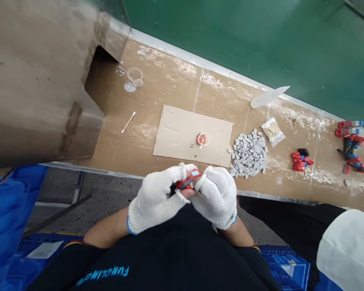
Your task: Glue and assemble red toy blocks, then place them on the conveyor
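Observation:
A small red toy part point(188, 182) with a light blue patch and a dark grey band is held between my two gloved hands, near the front edge of the table. My left hand point(162, 190) grips its left side with thumb and fingers. Around its right side, the fingers of my right hand point(216, 194) are closed. Beyond them a cardboard sheet point(176, 131) carries a small clear cup point(203, 140) with red liquid and a cotton swab in it. To its right lies a pile of small grey pieces point(250, 154).
A bag of cotton swabs point(273, 131), a white tapered tool point(269, 97) and red parts point(301, 160) lie at right. A loose swab point(128, 122) and clear cup point(135, 76) are at left, beside a metal housing point(42, 81). Another person's white cap point(348, 246) shows lower right.

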A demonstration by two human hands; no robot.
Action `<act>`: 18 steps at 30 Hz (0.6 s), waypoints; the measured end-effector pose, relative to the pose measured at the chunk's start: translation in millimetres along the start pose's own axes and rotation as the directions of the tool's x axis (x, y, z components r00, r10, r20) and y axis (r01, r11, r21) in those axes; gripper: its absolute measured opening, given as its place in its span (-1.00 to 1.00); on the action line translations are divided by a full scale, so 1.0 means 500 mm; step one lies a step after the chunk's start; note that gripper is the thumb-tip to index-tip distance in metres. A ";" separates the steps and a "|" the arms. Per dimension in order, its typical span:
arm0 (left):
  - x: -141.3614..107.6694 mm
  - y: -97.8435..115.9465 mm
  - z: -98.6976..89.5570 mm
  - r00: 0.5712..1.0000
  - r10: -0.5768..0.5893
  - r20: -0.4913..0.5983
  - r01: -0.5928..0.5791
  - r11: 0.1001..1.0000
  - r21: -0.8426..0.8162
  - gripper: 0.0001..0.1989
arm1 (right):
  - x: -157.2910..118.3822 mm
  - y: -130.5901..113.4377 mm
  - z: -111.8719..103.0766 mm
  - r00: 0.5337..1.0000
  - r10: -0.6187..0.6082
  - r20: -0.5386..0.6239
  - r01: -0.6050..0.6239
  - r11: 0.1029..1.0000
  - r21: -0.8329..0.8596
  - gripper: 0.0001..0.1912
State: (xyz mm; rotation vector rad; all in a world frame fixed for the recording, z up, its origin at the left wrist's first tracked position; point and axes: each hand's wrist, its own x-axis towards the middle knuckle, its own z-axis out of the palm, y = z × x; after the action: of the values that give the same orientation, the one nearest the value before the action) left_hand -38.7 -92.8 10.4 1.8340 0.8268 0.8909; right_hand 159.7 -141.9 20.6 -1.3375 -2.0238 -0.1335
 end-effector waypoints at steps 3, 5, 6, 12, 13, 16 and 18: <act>-0.006 0.004 0.002 1.000 0.004 -0.014 -0.004 1.000 0.022 -0.70 | 0.000 -0.002 0.003 0.999 0.026 -0.035 -0.025 0.999 0.033 -0.93; -0.011 0.002 0.001 1.000 -0.002 -0.004 0.002 1.000 0.018 -0.66 | 0.002 -0.003 0.004 0.998 0.044 -0.051 -0.041 0.997 0.059 -0.95; -0.013 0.001 0.000 1.000 -0.001 0.004 0.001 1.000 0.013 -0.64 | 0.002 -0.003 0.004 0.998 0.049 -0.050 -0.046 0.997 0.069 -0.95; -0.010 -0.006 0.001 1.000 0.012 -0.027 -0.015 0.996 -0.084 -0.61 | 0.001 0.000 0.003 0.996 0.093 -0.015 -0.090 0.986 0.139 -0.88; -0.009 -0.007 0.002 0.999 0.022 -0.027 -0.025 0.994 -0.103 -0.63 | 0.000 0.000 0.003 0.996 0.093 -0.011 -0.091 0.986 0.142 -0.87; -0.004 -0.009 0.002 0.995 0.100 -0.007 -0.100 0.991 -0.094 -0.73 | -0.002 0.001 0.003 0.998 0.055 -0.002 -0.055 0.990 0.128 -0.90; 0.000 -0.011 -0.002 0.988 0.155 0.021 -0.154 0.987 -0.044 -0.70 | 0.000 0.003 0.005 0.999 0.035 0.001 -0.035 0.994 0.099 -0.93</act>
State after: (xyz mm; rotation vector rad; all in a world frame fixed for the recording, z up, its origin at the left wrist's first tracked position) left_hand -40.5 -90.1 5.7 1.8872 0.6522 0.9742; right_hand 159.8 -140.2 18.2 -1.3098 -1.9787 -0.0172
